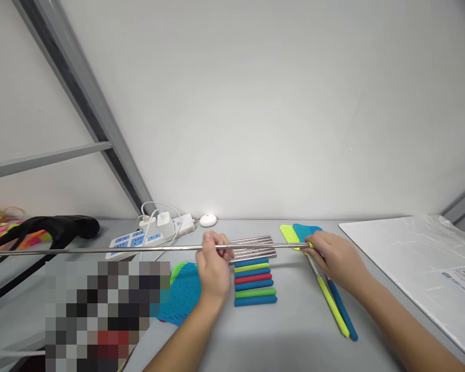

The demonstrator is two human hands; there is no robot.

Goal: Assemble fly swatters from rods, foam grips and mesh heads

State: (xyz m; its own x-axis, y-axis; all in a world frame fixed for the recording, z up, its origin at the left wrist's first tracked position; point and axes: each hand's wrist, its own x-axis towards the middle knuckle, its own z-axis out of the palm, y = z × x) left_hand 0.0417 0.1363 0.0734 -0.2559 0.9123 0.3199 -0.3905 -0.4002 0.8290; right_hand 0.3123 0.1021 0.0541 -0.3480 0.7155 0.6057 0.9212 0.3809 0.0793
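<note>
A long, thin telescopic metal rod (pixel 147 249) stretches level across the view and runs out past the left edge. My left hand (pixel 215 271) is closed around its middle part. My right hand (pixel 335 256) pinches its right end, where a bit of yellow-green shows at the fingers. Just behind the right hand lie fly swatters with a yellow-green mesh head (pixel 289 233) and a blue head (pixel 306 228); their yellow-green handle (pixel 333 307) and blue handle (pixel 344 312) point towards me. Between the hands are several metal rods (pixel 253 253) and a row of coloured grips (pixel 254 284).
Blue mesh swatter heads (pixel 180 294) lie left of my left hand. Behind are a power strip (pixel 132 240) with plugged chargers and a white oval case (pixel 208 220). A white wrapped panel (pixel 414 258) lies right. A black strap-like object (pixel 70 227) is left; a blurred patch hides the lower left.
</note>
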